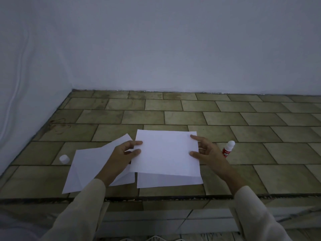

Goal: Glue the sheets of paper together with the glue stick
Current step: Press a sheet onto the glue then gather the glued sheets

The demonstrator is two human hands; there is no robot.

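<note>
Paper sheet [166,153] light, floppy: left hand [121,153], right hand [210,153] fingers pinching side edges; glue stick [228,149] uncapped nearby.

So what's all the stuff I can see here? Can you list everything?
Top sheet of paper: one, white, held at both side edges over the lower sheet.
Lower sheet: one, white, flat on the tiled surface, mostly covered.
Loose sheets: at least two, white, overlapping at left.
Glue stick: one, red and white, uncapped, lying at right.
Cap: one, white, far left.
Tiled surface: olive-brown.
Wall: white, behind.
Left hand: pinching paper, cream sleeve.
Right hand: pinching paper, cream sleeve.
</note>
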